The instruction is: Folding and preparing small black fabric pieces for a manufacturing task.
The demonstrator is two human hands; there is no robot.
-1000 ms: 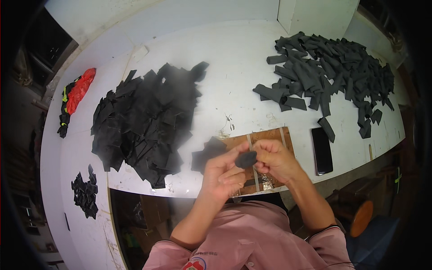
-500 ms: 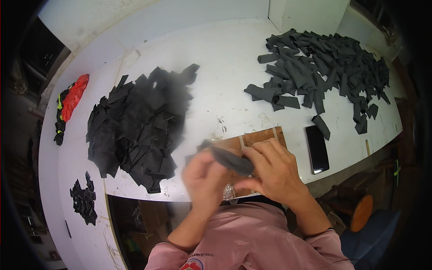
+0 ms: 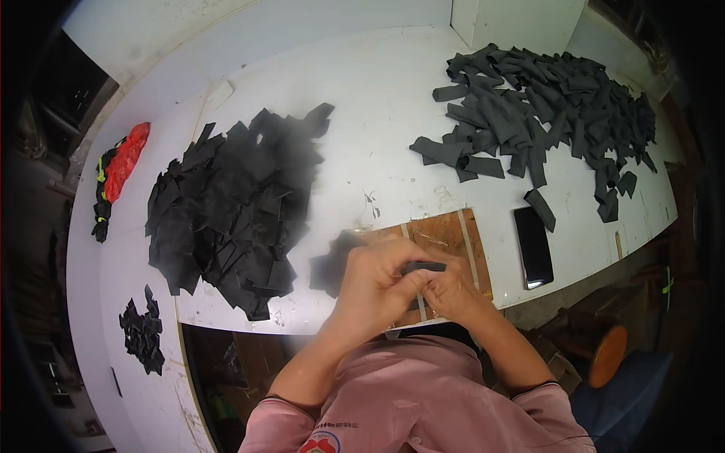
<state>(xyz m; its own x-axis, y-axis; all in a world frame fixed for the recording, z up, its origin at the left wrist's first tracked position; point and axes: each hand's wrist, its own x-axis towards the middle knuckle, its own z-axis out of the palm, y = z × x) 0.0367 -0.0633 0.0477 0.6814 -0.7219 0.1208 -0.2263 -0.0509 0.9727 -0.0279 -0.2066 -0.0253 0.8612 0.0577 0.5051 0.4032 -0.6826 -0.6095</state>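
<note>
Both hands meet over a brown board at the table's front edge. My left hand pinches a small black fabric piece, its narrow edge showing above the fingers. Close against it, my right hand is closed on the same piece; the fingers hide most of it. Beside my left wrist lie some flat black pieces at the board's left side. Further left spreads a large heap of flat black pieces. At the far right is a heap of dark grey tube-shaped pieces.
A black phone lies right of the board, with one loose tube by its top. A small pile of black scraps sits at the lower left. Behind it rests a red plastic bag. A wooden stool stands beyond the right edge.
My hands have come together, and the black piece, earlier stretched slantwise between them, is now mostly hidden in the fingers. My left hand has moved right, exposing the flat pieces beside it.
</note>
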